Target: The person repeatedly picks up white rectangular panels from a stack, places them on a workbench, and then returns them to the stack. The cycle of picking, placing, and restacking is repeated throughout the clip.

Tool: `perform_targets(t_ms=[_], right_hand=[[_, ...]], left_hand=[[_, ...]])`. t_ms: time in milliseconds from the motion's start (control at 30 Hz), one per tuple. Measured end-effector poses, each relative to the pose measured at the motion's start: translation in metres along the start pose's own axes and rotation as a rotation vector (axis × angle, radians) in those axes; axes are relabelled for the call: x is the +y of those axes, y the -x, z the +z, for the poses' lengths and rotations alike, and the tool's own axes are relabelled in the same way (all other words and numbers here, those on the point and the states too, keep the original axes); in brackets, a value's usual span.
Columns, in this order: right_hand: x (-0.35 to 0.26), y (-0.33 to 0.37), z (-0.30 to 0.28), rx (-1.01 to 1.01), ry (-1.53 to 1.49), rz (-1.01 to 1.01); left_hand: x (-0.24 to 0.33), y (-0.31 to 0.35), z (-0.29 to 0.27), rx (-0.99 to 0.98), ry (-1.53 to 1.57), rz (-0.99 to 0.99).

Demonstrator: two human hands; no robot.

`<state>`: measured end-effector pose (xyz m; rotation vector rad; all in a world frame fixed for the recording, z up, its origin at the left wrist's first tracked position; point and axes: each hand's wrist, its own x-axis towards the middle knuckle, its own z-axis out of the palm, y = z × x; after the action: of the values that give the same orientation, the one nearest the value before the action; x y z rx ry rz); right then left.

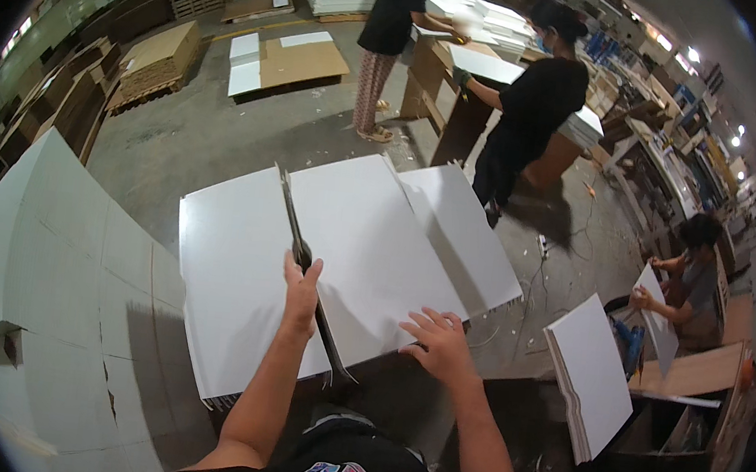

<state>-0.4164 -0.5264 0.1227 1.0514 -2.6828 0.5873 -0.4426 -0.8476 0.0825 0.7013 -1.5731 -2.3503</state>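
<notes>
Three side-by-side stacks of flat white panels lie in front of me: a left stack [230, 285], a middle stack [368, 244] and a right stack [457, 226]. My left hand [300, 300] is upright at the dark gap between the left and middle stacks. Its fingers are stretched and its thumb stands apart, along the middle stack's left edge. Over the near right corner of the middle stack is my right hand [442, 344], fingers spread. Whether its fingertips press on the top panel I cannot tell.
A tall white stack [58, 295] rises at my left. Leaning white panels [593, 378] stand at the right, near a seated person [690, 287] holding a panel. Two people stand beyond, one [539, 105] at a brown board piece. Boards on a pallet [290, 65] lie farther back.
</notes>
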Motion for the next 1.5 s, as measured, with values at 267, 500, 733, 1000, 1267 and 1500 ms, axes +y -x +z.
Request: perform_targets(t_ms=[267, 500, 733, 1000, 1267, 1500], right_hand=[[0.024, 0.203, -0.037, 0.148, -0.139, 0.536], [-0.013, 0.431, -0.061, 0.147, -0.343, 0.956], [-0.045, 0.558, -0.077, 0.470, -0.437, 1.328], [-0.014, 0.601, -0.079, 0.559, -0.495, 1.741], [0.098, 0.595, -0.068, 0.695, -0.756, 1.825], [0.211, 0.554, -0.041, 1.026, -0.823, 1.652]], left_hand=[[-0.023, 0.085, 0.092, -0.139, -0.351, 0.224], [-0.116, 0.245, 0.257, -0.577, -0.292, 0.005], [-0.204, 0.366, 0.390, -1.035, -0.362, -0.060], [-0.348, 0.368, 0.579, -1.415, -0.765, 0.511], [-0.498, 0.309, 0.786, -1.476, -1.371, 0.819], [-0.545, 0.295, 0.852, -1.553, -1.377, 0.856]])
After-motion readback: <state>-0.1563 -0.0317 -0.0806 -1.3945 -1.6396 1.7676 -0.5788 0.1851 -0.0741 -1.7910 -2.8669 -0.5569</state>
